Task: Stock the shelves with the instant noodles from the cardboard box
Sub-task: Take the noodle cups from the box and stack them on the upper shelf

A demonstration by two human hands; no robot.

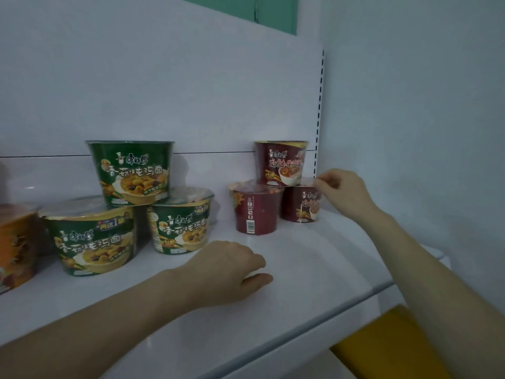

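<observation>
**Q:** Where are the noodles?

**A:** On a white shelf [300, 269]. Three green noodle bowls [134, 170] form a pyramid on the left. Three red cups form a smaller pyramid on the right: a front red cup [257, 212], a right red cup [300, 205] set slightly further back, and a top red cup [281, 162] resting on both.

**Q:** What are the hands doing?

**A:** The right hand [344, 192] touches the right red cup, thumb and forefinger pinching its lid rim. The cup lies at nine o'clock from that hand. The left hand [229, 269] rests on the shelf, fingers loosely curled, holding nothing. From it the cup sits at two o'clock, well apart, so the right hand is nearer.

**Q:** How does that cup stand?

**A:** Upright, long axis vertical, lid up, label facing the viewer. The cardboard box is out of view.
</observation>
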